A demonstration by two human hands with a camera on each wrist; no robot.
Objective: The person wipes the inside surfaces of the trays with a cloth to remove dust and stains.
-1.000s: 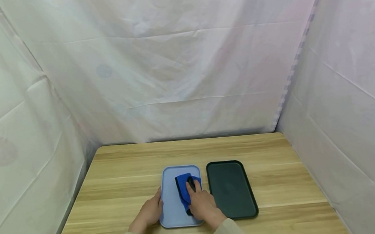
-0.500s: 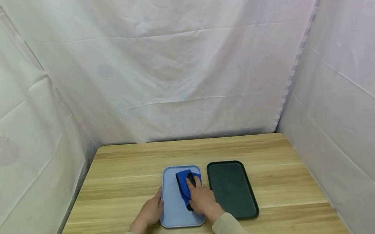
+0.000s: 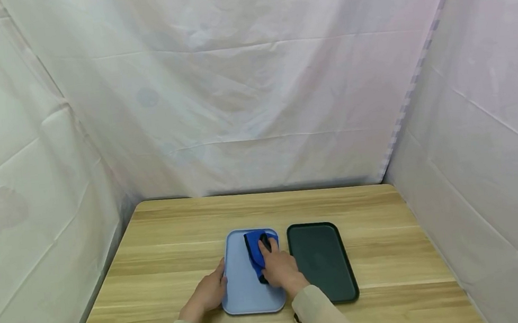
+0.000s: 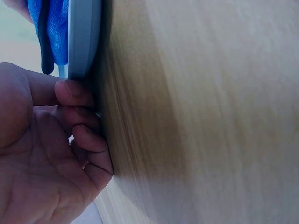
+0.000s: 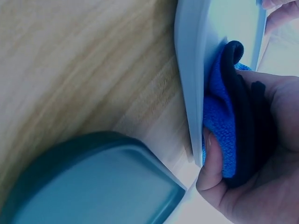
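A light blue tray [image 3: 247,297] lies on the wooden table. My left hand [image 3: 210,288] grips its left edge; in the left wrist view the fingertips [image 4: 74,93] are curled at the rim. On the tray is a folded blue cloth [image 3: 254,244] with black edging, now near the far right corner. My right hand [image 3: 281,268] holds the cloth from above and presses it to the tray. In the right wrist view the bunched blue cloth [image 5: 219,121] is between thumb and palm, by the tray's side wall [image 5: 187,79].
A dark green tray [image 3: 322,263] lies just right of the light blue one, with a narrow gap of table between. The wooden table [image 3: 396,268] extends on both sides. White curtains [image 3: 251,93] hang behind it and at either side.
My right hand has slid the cloth away from me, toward the tray's far edge. The left hand stays at the left rim and the trays keep their places.
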